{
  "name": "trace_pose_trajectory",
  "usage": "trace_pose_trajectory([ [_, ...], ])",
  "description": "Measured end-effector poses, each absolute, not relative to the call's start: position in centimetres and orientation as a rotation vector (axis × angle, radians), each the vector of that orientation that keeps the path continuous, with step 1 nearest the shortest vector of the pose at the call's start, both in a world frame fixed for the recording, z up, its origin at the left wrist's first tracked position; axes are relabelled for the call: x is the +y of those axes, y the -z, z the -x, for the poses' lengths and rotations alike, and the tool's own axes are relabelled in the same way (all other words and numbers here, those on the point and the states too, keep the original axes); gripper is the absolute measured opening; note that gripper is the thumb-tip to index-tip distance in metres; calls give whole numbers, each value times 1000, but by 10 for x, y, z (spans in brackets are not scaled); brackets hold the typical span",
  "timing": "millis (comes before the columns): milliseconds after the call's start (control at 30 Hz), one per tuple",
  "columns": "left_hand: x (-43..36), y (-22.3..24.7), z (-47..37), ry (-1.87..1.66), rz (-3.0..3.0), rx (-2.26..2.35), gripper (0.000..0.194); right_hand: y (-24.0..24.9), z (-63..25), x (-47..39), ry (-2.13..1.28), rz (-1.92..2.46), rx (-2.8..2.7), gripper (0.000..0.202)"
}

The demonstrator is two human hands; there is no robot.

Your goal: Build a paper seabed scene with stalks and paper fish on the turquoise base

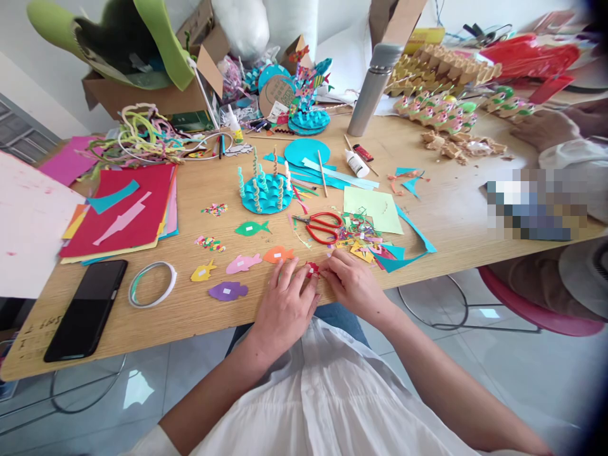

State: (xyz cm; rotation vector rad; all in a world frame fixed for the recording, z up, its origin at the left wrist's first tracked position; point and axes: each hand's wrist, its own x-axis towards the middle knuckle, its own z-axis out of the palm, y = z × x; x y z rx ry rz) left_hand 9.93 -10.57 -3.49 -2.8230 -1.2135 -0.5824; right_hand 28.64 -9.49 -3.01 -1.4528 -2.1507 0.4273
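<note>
A small red paper cutout (312, 270) with a white patch lies at the table's front edge, largely covered by my fingers. My left hand (287, 301) rests palm down with fingers stretched out, its index finger beside the cutout. The fingertips of my right hand (351, 282) are pinched together on the cutout's right side. To the left lie fish-shaped paper cutouts, each with a white patch: orange (279, 254), pink (243, 263), purple (228, 291), yellow (203, 272) and green (253, 228). Red-handled scissors (320, 227) lie behind my hands.
A blue paper base with twisted upright strips (266, 193) stands mid-table. Paper scraps (358, 229) lie right of the scissors. A tape roll (152, 285) and phone (85, 310) are left. A grey flask (373, 92) stands behind. Another person's hand (546, 130) is far right.
</note>
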Motion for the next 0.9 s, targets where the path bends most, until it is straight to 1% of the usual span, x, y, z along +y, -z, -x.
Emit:
trace_pose_trajectory([
  [167, -106, 34, -99, 559, 2822, -1205, 31, 29, -286, -96, -362, 1465, -2150, 23],
  [900, -105, 35, -99, 593, 2825, -1205, 31, 33, -284, -92, -467, 1461, -2088, 19],
])
